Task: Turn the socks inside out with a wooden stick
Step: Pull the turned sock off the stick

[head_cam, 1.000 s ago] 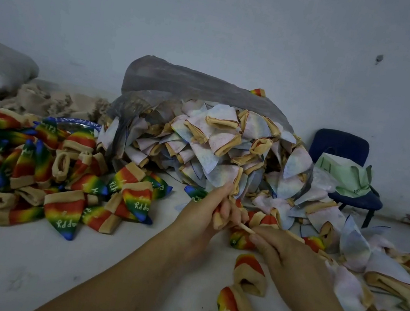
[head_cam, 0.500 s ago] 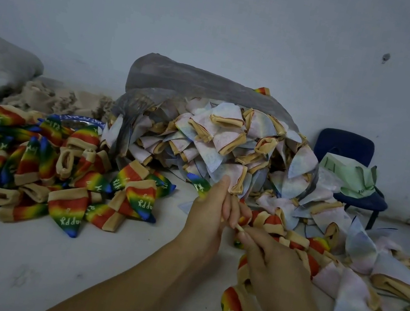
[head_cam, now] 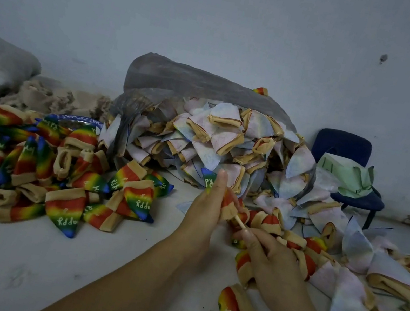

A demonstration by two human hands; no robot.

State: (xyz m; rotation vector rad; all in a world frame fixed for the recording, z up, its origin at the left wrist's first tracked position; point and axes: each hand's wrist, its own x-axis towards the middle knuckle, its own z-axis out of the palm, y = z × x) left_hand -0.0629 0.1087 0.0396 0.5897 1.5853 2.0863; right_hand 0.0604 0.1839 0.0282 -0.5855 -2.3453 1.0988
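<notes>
Head view: left hand (head_cam: 203,210) fingers clamped round rainbow sock (head_cam: 229,206); right hand (head_cam: 271,261), 4 o'clock of it, pinches wooden stick (head_cam: 240,222), tip hidden inside cuff.

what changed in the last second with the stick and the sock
The right hand pushed the wooden stick into the sock gripped by the left hand, then drew back a little, so a short length shows again. Both grips and the rainbow sock pile stayed put.
</notes>
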